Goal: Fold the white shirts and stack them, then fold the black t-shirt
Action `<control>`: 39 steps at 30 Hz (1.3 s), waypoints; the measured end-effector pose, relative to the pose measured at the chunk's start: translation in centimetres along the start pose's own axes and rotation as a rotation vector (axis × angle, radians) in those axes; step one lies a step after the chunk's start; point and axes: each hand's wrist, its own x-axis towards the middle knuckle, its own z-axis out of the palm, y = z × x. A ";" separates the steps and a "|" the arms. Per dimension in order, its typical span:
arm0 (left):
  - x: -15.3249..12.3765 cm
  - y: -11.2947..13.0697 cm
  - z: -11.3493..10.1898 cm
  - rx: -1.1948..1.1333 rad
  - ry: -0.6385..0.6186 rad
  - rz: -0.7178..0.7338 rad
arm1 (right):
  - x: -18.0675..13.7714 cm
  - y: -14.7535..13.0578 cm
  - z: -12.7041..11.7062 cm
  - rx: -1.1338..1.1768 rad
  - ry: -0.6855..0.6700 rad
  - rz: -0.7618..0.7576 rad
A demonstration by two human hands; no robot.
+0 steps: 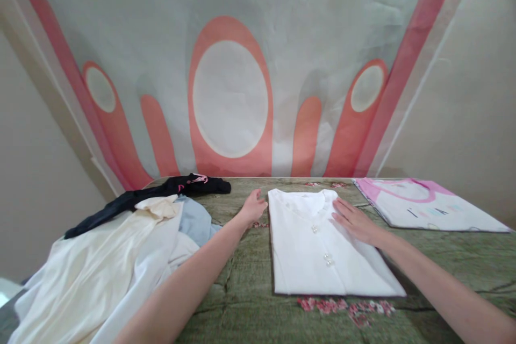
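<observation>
A person leans over a surface covered in a green cloth (463,258), both bare arms stretched forward. A folded white shirt (306,258) lies flat on it, collar pointing away from the person, with the two hands at its upper corners.

The right hand (355,220) lies palm down on the shirt, its fingers (341,208) straight, slightly spread and pressed flat on the fabric just beside the collar. Pearl buttons (328,259) run down the shirt front, just inward of those fingers and nearer the person.

The left hand (253,207) rests on the cloth at the shirt's other edge, fingers loosely together, gently curled and gripping nothing. The thumb is just beside the shirt's edge; whether it touches cannot be told.

Outward from the left fingers is a loose heap: a pale blue garment (195,220) nearest, a cream garment (100,258) beyond it, and a black garment (161,191) along the far side. Well outward of the right fingers lies a pink and white folded piece (427,207). Beyond all the fingertips hangs a wall hanging (229,97) with coral ovals.
</observation>
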 end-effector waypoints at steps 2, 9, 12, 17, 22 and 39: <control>1.8 -0.5 -0.1 0.009 0.018 0.020 | 0.8 -0.2 0.1 -0.022 0.002 0.010; 6.2 -1.5 -0.8 0.116 -0.062 0.208 | 2.0 -1.4 0.9 -0.110 -0.048 0.113; 6.8 -1.4 -1.1 0.174 -0.145 0.270 | 2.6 -1.1 0.8 -0.130 -0.052 0.066; 6.5 -1.1 -1.5 0.287 -0.220 0.285 | 5.2 -0.7 -0.3 -0.177 -0.065 -0.084; 5.0 -1.2 -2.9 0.405 -0.207 0.241 | 8.7 -1.9 -1.6 -0.309 -0.001 -0.244; 2.1 -2.5 -5.6 0.100 -0.299 0.203 | -4.7 -16.2 -3.2 -0.035 0.043 -0.317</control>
